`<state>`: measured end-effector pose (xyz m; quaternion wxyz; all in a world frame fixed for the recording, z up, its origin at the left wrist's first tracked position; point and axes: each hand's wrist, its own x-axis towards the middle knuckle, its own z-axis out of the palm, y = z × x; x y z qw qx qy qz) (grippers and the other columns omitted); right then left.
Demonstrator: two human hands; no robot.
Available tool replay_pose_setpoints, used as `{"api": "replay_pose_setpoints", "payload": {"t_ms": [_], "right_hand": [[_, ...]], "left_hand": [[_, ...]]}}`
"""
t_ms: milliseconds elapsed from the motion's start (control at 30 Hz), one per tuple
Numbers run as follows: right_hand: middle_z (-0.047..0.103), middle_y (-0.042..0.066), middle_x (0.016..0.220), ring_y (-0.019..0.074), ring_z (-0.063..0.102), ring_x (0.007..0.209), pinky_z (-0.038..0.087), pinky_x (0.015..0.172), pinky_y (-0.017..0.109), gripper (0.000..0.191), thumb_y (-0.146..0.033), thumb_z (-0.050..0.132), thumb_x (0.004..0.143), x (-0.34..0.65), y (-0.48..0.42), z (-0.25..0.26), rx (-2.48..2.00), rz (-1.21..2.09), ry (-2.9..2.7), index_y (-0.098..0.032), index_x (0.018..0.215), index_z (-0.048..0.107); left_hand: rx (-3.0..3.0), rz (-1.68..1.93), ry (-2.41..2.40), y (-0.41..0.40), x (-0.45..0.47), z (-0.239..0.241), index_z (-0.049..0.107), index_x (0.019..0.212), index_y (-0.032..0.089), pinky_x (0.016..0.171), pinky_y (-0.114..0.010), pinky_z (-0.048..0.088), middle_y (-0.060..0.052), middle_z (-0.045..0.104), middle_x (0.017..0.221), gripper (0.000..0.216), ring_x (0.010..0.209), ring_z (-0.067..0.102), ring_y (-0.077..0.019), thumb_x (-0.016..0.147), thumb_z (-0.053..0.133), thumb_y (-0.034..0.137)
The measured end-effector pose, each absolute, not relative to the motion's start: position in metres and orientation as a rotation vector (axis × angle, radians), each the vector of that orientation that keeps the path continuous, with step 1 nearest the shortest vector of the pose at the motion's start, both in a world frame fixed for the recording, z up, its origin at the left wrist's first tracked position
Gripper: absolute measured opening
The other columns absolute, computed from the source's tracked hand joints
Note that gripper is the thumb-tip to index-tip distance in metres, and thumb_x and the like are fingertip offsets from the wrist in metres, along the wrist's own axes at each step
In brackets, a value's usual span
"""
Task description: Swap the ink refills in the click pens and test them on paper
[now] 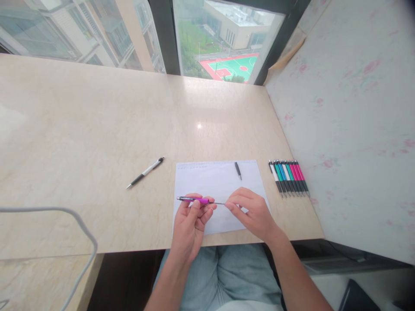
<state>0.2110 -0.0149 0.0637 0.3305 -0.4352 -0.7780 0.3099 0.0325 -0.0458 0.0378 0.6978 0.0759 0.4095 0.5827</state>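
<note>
Over a white sheet of paper (220,181), my left hand (193,220) grips a purple pen barrel (201,200) with a dark clip end pointing left. A thin dark refill (219,203) sticks out of the barrel's right end. The fingertips of my right hand (249,209) pinch the refill's far tip. On the upper right of the paper lies a loose black front grip section (238,170) with a pointed metal tip. Faint writing runs along the top of the sheet.
A white and black pen (145,172) lies left of the paper. Several coloured pens (288,177) sit in a row at right beside the patterned wall (350,129). A grey cable (76,216) loops at lower left. Windows (227,43) border the table's (97,116) back edge.
</note>
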Motion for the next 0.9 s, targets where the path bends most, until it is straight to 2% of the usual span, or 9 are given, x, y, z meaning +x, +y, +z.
{"api": "replay_pose_setpoints", "payload": {"t_ms": [233, 367, 567, 767, 900], "right_hand": [[0.068, 0.004, 0.084, 0.0157, 0.059, 0.074, 0.048, 0.061, 0.028, 0.008, -0.016, 0.06, 0.089, 0.222, -0.013, 0.054, -1.301, 0.553, -1.877, -0.02, 0.088, 0.067], [0.069, 0.004, 0.085, 0.0192, 0.058, 0.079, 0.048, 0.07, 0.033, 0.009, -0.02, 0.059, 0.089, 0.226, 0.001, 0.037, -1.554, 0.262, -1.883, -0.021, 0.089, 0.068], [0.069, 0.007, 0.09, 0.0232, 0.057, 0.09, 0.048, 0.081, 0.037, 0.013, -0.022, 0.058, 0.088, 0.218, 0.025, 0.014, -1.642, 0.08, -1.926, -0.02, 0.091, 0.071], [0.069, 0.009, 0.096, 0.0248, 0.057, 0.093, 0.048, 0.085, 0.042, 0.018, -0.024, 0.055, 0.089, 0.221, 0.024, 0.016, -1.644, 0.098, -1.867, -0.019, 0.1, 0.07], [0.069, 0.006, 0.092, 0.0205, 0.06, 0.085, 0.05, 0.078, 0.037, 0.017, -0.021, 0.053, 0.092, 0.212, -0.004, 0.037, -1.541, 0.282, -1.823, -0.021, 0.1, 0.068]], "left_hand": [[0.073, 1.443, 1.008, -0.042, 0.018, 0.035, 0.062, 0.095, 0.018, 0.073, -0.017, 0.058, -0.007, 0.077, 0.088, 0.031, 0.077, 0.074, -0.0127, 0.073, 0.08, 0.03], [0.102, 1.469, 1.031, -0.041, 0.015, 0.033, 0.062, 0.096, 0.019, 0.076, -0.02, 0.058, -0.008, 0.077, 0.091, 0.03, 0.081, 0.074, -0.0146, 0.074, 0.079, 0.029], [0.166, 1.448, 1.041, -0.045, 0.022, 0.034, 0.06, 0.098, 0.019, 0.079, -0.026, 0.058, -0.009, 0.077, 0.093, 0.028, 0.081, 0.074, -0.0165, 0.078, 0.076, 0.031], [0.189, 1.437, 1.064, -0.045, 0.021, 0.037, 0.059, 0.098, 0.018, 0.079, -0.026, 0.058, -0.011, 0.077, 0.093, 0.028, 0.082, 0.074, -0.0169, 0.079, 0.075, 0.032], [0.227, 1.411, 1.067, -0.045, 0.024, 0.036, 0.059, 0.098, 0.018, 0.081, -0.028, 0.057, -0.01, 0.076, 0.093, 0.025, 0.084, 0.074, -0.0181, 0.081, 0.073, 0.031]]}}
